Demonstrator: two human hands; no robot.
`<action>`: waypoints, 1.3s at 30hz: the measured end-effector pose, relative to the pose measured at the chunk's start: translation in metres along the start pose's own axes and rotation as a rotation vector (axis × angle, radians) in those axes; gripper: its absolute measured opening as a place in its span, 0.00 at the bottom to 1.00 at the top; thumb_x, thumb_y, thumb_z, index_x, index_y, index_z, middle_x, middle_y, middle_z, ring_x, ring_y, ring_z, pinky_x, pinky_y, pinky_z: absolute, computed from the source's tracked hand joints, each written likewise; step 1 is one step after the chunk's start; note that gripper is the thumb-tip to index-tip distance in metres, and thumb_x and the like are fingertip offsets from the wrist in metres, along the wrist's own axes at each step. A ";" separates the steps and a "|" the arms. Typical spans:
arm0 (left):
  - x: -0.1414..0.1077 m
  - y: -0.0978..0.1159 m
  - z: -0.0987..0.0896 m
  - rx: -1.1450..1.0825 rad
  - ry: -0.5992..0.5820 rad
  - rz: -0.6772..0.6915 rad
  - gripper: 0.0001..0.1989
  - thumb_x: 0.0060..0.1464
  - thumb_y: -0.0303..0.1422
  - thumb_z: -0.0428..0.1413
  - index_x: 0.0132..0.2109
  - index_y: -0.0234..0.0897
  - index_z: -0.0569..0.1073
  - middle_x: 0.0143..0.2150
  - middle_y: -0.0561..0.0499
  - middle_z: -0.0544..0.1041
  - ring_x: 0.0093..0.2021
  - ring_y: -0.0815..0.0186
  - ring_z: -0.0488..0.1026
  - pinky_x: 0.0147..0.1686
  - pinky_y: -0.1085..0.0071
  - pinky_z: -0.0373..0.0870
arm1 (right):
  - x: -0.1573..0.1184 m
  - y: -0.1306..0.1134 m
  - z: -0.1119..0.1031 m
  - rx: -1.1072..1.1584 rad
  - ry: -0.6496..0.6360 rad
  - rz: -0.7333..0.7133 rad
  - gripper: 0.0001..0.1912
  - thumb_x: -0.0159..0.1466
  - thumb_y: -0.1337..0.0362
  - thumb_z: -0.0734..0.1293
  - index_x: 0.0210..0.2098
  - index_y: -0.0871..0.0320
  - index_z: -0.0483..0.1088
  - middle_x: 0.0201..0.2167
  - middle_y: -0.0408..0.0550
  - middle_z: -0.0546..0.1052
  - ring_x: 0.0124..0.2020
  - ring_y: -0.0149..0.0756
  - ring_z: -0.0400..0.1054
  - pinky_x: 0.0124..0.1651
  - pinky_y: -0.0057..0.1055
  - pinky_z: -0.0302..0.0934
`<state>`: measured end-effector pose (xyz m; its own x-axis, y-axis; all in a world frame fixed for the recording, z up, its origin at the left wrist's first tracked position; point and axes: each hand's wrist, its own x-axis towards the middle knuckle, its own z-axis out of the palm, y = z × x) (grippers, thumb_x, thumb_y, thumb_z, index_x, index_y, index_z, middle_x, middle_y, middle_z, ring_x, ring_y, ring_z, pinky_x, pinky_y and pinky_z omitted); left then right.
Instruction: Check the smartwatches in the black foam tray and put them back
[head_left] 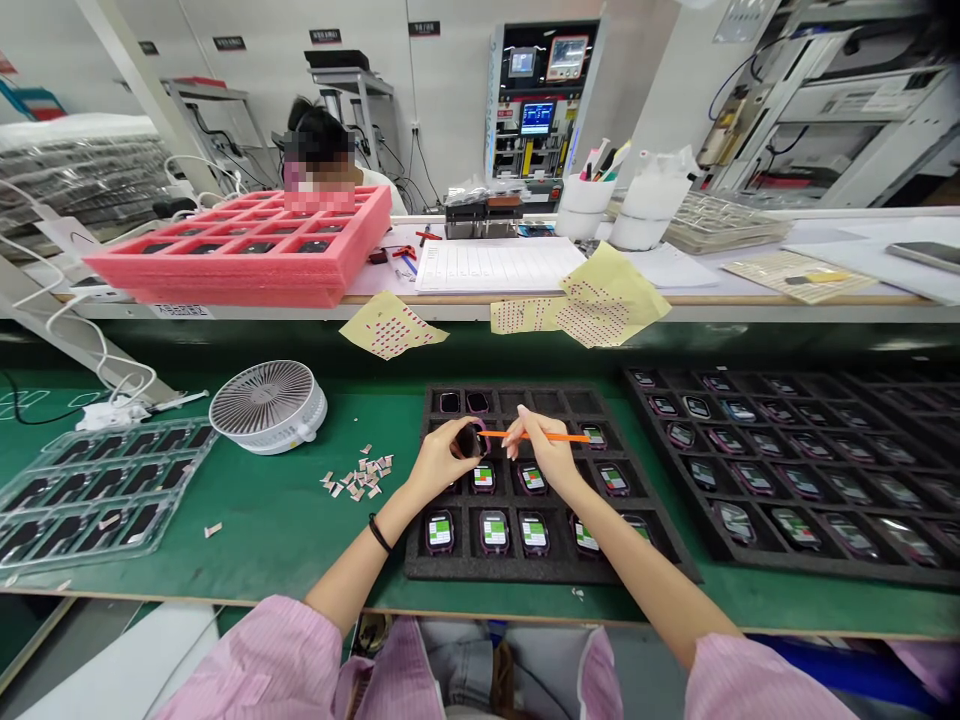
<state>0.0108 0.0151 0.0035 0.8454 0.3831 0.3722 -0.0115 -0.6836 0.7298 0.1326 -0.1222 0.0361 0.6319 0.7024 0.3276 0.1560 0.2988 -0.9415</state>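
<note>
My left hand grips a dark smartwatch body by its edge, above a black foam tray. Between the fingers of my right hand is a thin orange stick, its left tip reaching the watch's side. Whether the tip touches the watch, I cannot tell. Several more watch bodies, such as one with a lit screen, sit in the tray's compartments below my hands. Two with dark screens lie in the tray's back row. My forearms hide some of the front compartments.
Left of the tray are small pale pieces, a round white fan and a clear plastic tray of dark parts. A second foam tray of watches is at right. Behind, a shelf holds pink foam and papers; a person sits beyond.
</note>
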 end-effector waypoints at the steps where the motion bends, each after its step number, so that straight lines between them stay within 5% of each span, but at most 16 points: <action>1: 0.000 -0.001 0.000 0.009 -0.002 0.004 0.24 0.44 0.26 0.60 0.52 0.37 0.70 0.41 0.48 0.75 0.33 0.67 0.73 0.31 0.73 0.72 | 0.001 -0.001 -0.003 -0.002 0.020 -0.013 0.26 0.63 0.50 0.61 0.17 0.60 0.71 0.14 0.44 0.71 0.15 0.29 0.65 0.20 0.27 0.62; 7: 0.016 -0.001 0.001 0.041 0.066 0.055 0.21 0.45 0.30 0.62 0.48 0.35 0.71 0.46 0.45 0.73 0.44 0.61 0.73 0.44 0.65 0.73 | 0.020 -0.004 -0.036 0.035 0.365 -0.116 0.24 0.64 0.51 0.61 0.19 0.60 0.70 0.17 0.44 0.74 0.16 0.28 0.67 0.21 0.25 0.62; 11: 0.059 0.005 0.018 0.146 -0.061 0.142 0.20 0.43 0.30 0.63 0.46 0.34 0.72 0.46 0.45 0.71 0.47 0.61 0.71 0.51 0.65 0.69 | 0.032 0.002 -0.063 0.031 0.524 -0.091 0.23 0.62 0.49 0.62 0.19 0.60 0.68 0.18 0.44 0.74 0.15 0.27 0.66 0.19 0.24 0.61; 16: 0.115 0.004 0.042 0.361 -0.235 0.076 0.18 0.41 0.33 0.65 0.41 0.33 0.75 0.43 0.45 0.71 0.45 0.58 0.71 0.47 0.65 0.69 | 0.038 0.012 -0.083 0.007 0.608 -0.031 0.23 0.60 0.45 0.62 0.23 0.60 0.66 0.19 0.44 0.74 0.16 0.27 0.67 0.18 0.22 0.61; 21: 0.142 0.004 0.047 0.398 -0.287 0.091 0.19 0.39 0.39 0.66 0.38 0.32 0.76 0.38 0.43 0.73 0.39 0.56 0.72 0.41 0.64 0.70 | 0.041 0.012 -0.086 0.006 0.598 -0.002 0.24 0.59 0.43 0.61 0.24 0.59 0.67 0.19 0.45 0.75 0.16 0.28 0.67 0.17 0.23 0.61; 26: 0.150 0.020 0.076 0.405 -0.325 0.121 0.26 0.47 0.46 0.60 0.49 0.32 0.74 0.45 0.40 0.74 0.48 0.52 0.69 0.48 0.62 0.65 | 0.042 0.014 -0.091 -0.084 0.623 0.007 0.29 0.60 0.40 0.57 0.27 0.61 0.69 0.20 0.48 0.77 0.15 0.29 0.68 0.18 0.24 0.61; 31: 0.141 0.019 0.109 0.396 -0.404 0.133 0.27 0.55 0.45 0.53 0.57 0.32 0.68 0.60 0.35 0.65 0.62 0.49 0.58 0.60 0.54 0.51 | 0.045 0.022 -0.101 -0.142 0.624 0.069 0.31 0.60 0.39 0.56 0.27 0.62 0.71 0.19 0.48 0.77 0.14 0.29 0.68 0.18 0.24 0.62; 36: 0.126 0.008 0.105 0.360 -0.544 0.138 0.26 0.61 0.43 0.46 0.61 0.34 0.64 0.68 0.37 0.53 0.69 0.53 0.46 0.64 0.53 0.43 | 0.045 0.020 -0.099 -0.180 0.623 0.071 0.32 0.60 0.38 0.55 0.27 0.61 0.71 0.21 0.49 0.77 0.16 0.30 0.69 0.19 0.25 0.62; 39: 0.118 0.015 0.096 0.370 -0.555 0.192 0.24 0.61 0.42 0.45 0.59 0.35 0.65 0.66 0.38 0.57 0.67 0.54 0.51 0.63 0.54 0.46 | 0.041 0.014 -0.101 -0.377 0.593 0.094 0.33 0.62 0.38 0.51 0.28 0.59 0.71 0.20 0.47 0.76 0.19 0.32 0.71 0.23 0.26 0.63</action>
<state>0.1616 -0.0093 0.0035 0.9958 -0.0733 0.0546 -0.0891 -0.9120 0.4005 0.2368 -0.1546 0.0283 0.9458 0.2118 0.2462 0.2650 -0.0651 -0.9621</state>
